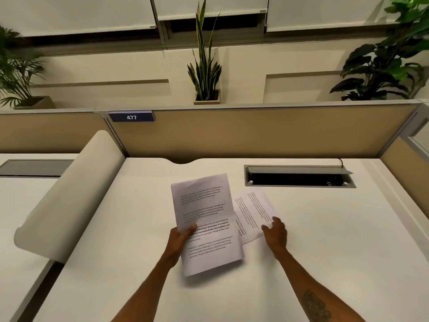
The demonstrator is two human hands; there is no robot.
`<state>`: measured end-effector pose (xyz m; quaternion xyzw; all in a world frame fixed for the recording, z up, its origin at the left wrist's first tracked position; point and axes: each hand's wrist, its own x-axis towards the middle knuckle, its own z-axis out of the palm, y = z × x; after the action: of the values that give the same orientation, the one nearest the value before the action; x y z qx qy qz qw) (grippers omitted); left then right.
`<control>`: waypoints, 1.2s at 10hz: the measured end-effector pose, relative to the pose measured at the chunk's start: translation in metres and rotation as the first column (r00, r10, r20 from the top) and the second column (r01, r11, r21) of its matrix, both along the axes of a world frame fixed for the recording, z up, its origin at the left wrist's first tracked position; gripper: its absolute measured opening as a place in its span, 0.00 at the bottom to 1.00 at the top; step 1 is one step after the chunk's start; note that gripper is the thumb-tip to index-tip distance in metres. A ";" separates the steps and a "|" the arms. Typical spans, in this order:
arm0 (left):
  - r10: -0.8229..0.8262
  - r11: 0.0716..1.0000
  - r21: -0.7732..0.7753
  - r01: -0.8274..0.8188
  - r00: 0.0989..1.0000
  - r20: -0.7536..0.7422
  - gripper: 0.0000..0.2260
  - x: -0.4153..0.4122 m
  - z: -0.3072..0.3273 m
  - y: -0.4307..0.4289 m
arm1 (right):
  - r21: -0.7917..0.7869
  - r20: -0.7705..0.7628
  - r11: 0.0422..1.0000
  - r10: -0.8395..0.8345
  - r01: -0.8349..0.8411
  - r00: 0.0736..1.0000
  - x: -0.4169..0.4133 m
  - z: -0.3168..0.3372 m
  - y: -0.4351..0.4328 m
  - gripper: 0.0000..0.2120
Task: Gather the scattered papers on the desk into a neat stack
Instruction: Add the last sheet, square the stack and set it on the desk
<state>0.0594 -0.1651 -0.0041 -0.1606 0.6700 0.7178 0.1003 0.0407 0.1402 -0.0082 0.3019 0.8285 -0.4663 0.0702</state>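
My left hand [182, 234] grips the left edge of a small bundle of printed white sheets [209, 228], raised a little above the white desk [325, 228] and tilted. The bundle's top sheet sits offset from the sheet under it. To its right a single printed sheet [254, 210] lies flat on the desk, turned at an angle, its left part tucked under the held bundle. My right hand [275, 231] rests on that sheet's lower right corner with fingers curled onto the paper.
An open cable tray [299, 178] with a raised lid is set into the desk at the back right. A curved cream divider [69, 194] runs along the left side. A tan partition [255, 133] closes off the back, with potted plants beyond.
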 end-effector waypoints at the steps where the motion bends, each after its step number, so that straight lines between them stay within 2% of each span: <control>1: 0.044 0.999 -0.007 -0.044 0.999 0.027 0.13 -0.001 -0.006 -0.015 | 0.132 0.115 0.979 -0.168 0.152 0.979 -0.009 -0.010 0.008 0.31; 2: 0.061 0.998 -0.018 -0.061 0.997 0.045 0.13 -0.001 -0.009 -0.023 | 0.165 0.144 0.961 -0.247 0.223 0.958 -0.013 -0.013 0.007 0.31; 3: 0.083 0.996 -0.035 -0.081 0.994 0.064 0.11 -0.002 -0.012 -0.030 | 0.173 0.146 0.946 -0.301 0.275 0.943 -0.013 -0.016 -0.014 0.38; 4: 0.086 0.996 -0.034 -0.083 0.993 0.076 0.11 -0.003 -0.015 -0.031 | 0.171 0.165 0.962 -0.242 0.214 0.956 -0.008 -0.018 -0.036 0.49; 5: 0.080 0.996 -0.036 -0.077 0.993 0.087 0.12 -0.005 -0.018 -0.033 | 0.173 0.226 0.979 -0.146 0.108 0.963 -0.007 -0.026 -0.060 0.56; 7: 0.074 0.997 -0.029 -0.071 0.993 0.090 0.12 -0.007 -0.022 -0.038 | 0.245 0.260 0.968 -0.121 0.056 0.958 -0.010 -0.030 -0.062 0.51; 8: 0.066 0.998 -0.018 -0.064 0.993 0.100 0.12 -0.009 -0.025 -0.037 | 0.292 0.173 0.953 -0.142 0.087 0.975 -0.008 -0.031 -0.056 0.46; 9: 0.051 0.999 -0.014 -0.050 0.993 0.106 0.13 -0.010 -0.026 -0.033 | 0.230 0.049 0.960 -0.176 0.161 0.983 -0.009 -0.031 -0.051 0.44; 10: 0.021 1.000 -0.007 -0.021 0.995 0.100 0.14 -0.012 -0.026 -0.026 | 0.002 -0.122 0.953 -0.300 0.303 0.946 -0.009 -0.026 -0.043 0.45; 11: 0.004 1.000 -0.006 -0.003 0.995 0.097 0.14 -0.013 -0.024 -0.021 | -0.150 -0.121 0.886 -0.457 0.439 0.881 -0.008 -0.023 -0.037 0.45; 12: -0.028 1.000 0.003 0.028 0.994 0.109 0.15 -0.013 -0.022 -0.015 | -0.365 -0.016 0.750 -0.597 0.551 0.802 -0.005 -0.028 -0.020 0.31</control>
<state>0.0460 -0.1803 -0.0257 -0.1900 0.6651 0.7070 0.1469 0.0357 0.1204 -0.0360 0.4936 0.6037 -0.6208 -0.0801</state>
